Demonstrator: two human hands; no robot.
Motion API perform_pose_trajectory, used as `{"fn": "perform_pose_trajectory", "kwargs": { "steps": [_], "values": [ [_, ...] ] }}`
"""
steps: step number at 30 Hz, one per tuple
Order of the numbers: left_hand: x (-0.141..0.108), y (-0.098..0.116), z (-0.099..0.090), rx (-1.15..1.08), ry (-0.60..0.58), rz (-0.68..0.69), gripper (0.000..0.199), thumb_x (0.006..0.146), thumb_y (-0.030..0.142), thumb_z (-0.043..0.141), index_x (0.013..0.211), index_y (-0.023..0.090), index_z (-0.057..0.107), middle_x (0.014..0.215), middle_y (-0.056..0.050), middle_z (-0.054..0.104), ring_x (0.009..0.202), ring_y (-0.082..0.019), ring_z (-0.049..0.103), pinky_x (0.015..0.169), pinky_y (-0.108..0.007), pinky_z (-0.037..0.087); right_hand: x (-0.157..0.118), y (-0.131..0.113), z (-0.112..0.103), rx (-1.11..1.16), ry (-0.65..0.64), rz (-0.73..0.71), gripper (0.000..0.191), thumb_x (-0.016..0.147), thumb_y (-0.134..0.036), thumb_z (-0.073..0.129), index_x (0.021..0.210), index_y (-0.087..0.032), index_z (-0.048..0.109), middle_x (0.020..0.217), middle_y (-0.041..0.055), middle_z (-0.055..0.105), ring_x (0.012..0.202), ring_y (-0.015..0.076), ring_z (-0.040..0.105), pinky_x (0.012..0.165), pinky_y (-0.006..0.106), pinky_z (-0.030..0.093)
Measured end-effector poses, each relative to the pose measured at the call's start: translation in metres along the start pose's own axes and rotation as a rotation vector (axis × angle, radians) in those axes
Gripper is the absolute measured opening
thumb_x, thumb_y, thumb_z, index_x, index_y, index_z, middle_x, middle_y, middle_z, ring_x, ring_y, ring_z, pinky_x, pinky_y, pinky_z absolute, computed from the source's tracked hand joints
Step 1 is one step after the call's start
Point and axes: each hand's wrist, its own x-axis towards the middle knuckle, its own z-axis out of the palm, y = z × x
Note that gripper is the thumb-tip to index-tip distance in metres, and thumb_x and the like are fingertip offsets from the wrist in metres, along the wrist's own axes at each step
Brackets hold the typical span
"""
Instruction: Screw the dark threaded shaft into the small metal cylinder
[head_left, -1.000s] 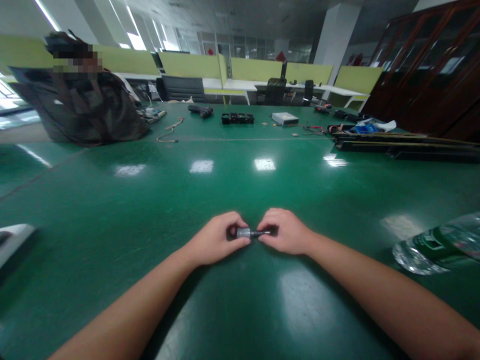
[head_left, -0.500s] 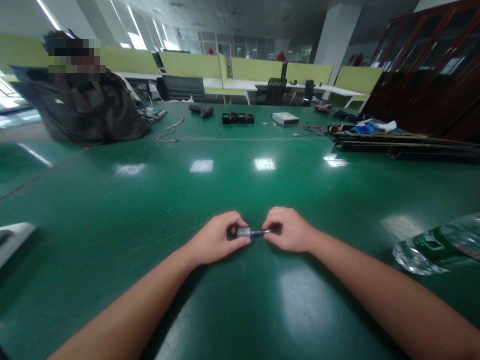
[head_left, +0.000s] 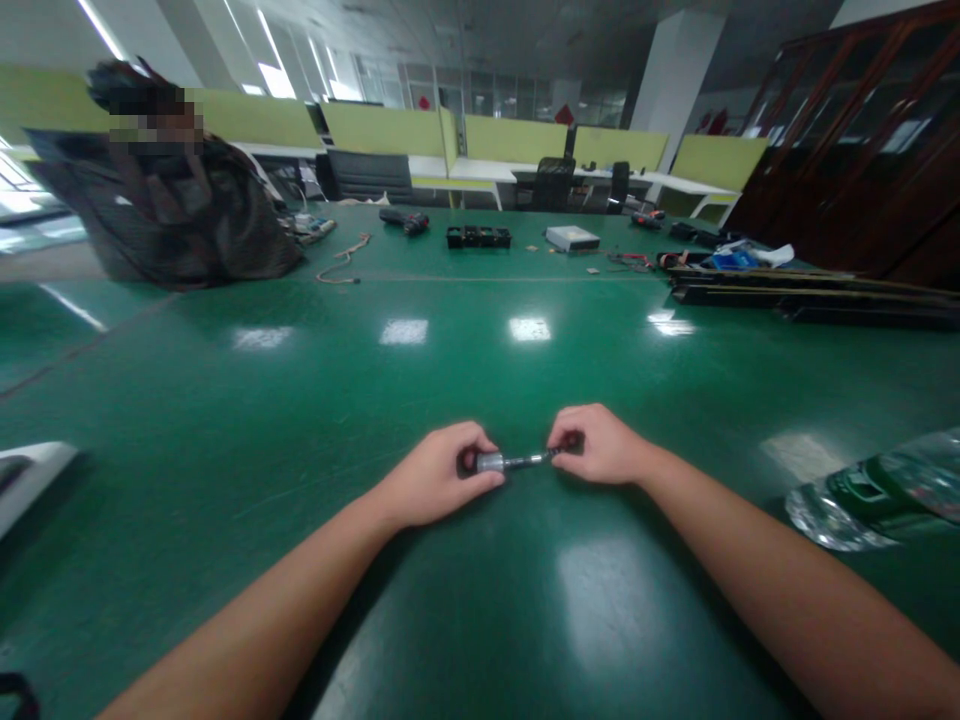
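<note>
Low over the green table, my left hand (head_left: 442,475) is closed around the thick handle of a screwdriver (head_left: 525,461). The handle end in view is clear or silvery, and a thin metal shaft points right from it. At the shaft's tip, my right hand (head_left: 600,445) pinches with thumb and fingers on a small dark piece, too small to name. That piece seems to touch or nearly touch the tip; I cannot tell which. The rest of the handle is hidden in my left palm.
A plastic water bottle (head_left: 885,495) lies at the right. A grey-white object (head_left: 34,475) sits at the left edge. Farther back are a large dark bag (head_left: 187,220), a power drill (head_left: 405,220), a black fan block (head_left: 478,237), a silver box (head_left: 571,238) and dark strips (head_left: 810,293).
My right hand has moved right and slightly away from me, and more of the metal shaft shows. My left hand has stayed nearly in place around the screwdriver.
</note>
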Motion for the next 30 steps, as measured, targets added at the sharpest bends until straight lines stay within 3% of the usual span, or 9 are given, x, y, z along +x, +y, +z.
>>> {"fn": "perform_pose_trajectory", "kwargs": {
  "steps": [9, 13, 16, 22, 27, 30],
  "values": [
    [0.001, 0.001, -0.001, 0.026, -0.008, 0.011, 0.021, 0.085, 0.037, 0.069, 0.094, 0.018, 0.066, 0.082, -0.001, 0.063, 0.072, -0.016, 0.058, 0.065, -0.026, 0.043, 0.002, -0.005, 0.008, 0.002, -0.004, -0.013, 0.007, 0.070, -0.012, 0.074, 0.076, -0.016, 0.072, 0.071, 0.0011, 0.065, 0.065, 0.0130, 0.058, 0.063, 0.025, 0.044],
    [0.001, -0.001, -0.001, 0.036, -0.008, 0.035, 0.021, 0.085, 0.036, 0.068, 0.095, 0.018, 0.065, 0.083, -0.001, 0.062, 0.073, -0.016, 0.058, 0.066, -0.026, 0.043, 0.004, -0.018, 0.019, 0.026, 0.037, -0.053, 0.009, 0.078, -0.017, 0.072, 0.087, -0.016, 0.074, 0.077, 0.0033, 0.067, 0.070, 0.0144, 0.060, 0.067, 0.026, 0.046],
    [0.000, -0.001, -0.001, 0.030, -0.009, 0.049, 0.019, 0.083, 0.032, 0.069, 0.095, 0.018, 0.064, 0.084, -0.001, 0.062, 0.074, -0.016, 0.058, 0.067, -0.026, 0.043, 0.004, -0.026, 0.026, 0.043, 0.031, -0.122, 0.029, 0.075, -0.016, 0.073, 0.104, -0.018, 0.071, 0.092, 0.0056, 0.070, 0.086, 0.0184, 0.062, 0.079, 0.030, 0.049],
    [0.000, 0.001, -0.003, 0.013, -0.004, 0.040, 0.024, 0.082, 0.036, 0.071, 0.097, 0.018, 0.065, 0.084, -0.001, 0.063, 0.075, -0.016, 0.058, 0.067, -0.026, 0.044, 0.003, -0.024, 0.030, 0.094, 0.043, -0.095, 0.049, 0.074, -0.011, 0.069, 0.122, -0.019, 0.063, 0.095, 0.0052, 0.070, 0.085, 0.0181, 0.063, 0.082, 0.033, 0.051],
    [0.001, 0.003, -0.003, -0.023, 0.000, 0.000, 0.025, 0.092, 0.043, 0.060, 0.095, 0.019, 0.068, 0.079, 0.000, 0.063, 0.071, -0.015, 0.058, 0.065, -0.025, 0.043, 0.004, -0.023, 0.029, 0.081, 0.041, -0.090, 0.046, 0.073, -0.013, 0.070, 0.119, -0.019, 0.064, 0.095, 0.0053, 0.069, 0.085, 0.0182, 0.063, 0.082, 0.033, 0.051],
    [0.001, 0.003, -0.002, -0.011, -0.007, -0.002, 0.025, 0.090, 0.043, 0.063, 0.095, 0.019, 0.068, 0.078, 0.000, 0.063, 0.070, -0.015, 0.058, 0.064, -0.025, 0.043, 0.005, -0.026, 0.028, 0.055, 0.044, -0.079, 0.032, 0.074, -0.014, 0.071, 0.106, -0.018, 0.068, 0.090, 0.0049, 0.069, 0.082, 0.0174, 0.062, 0.078, 0.030, 0.050]
  ]
}}
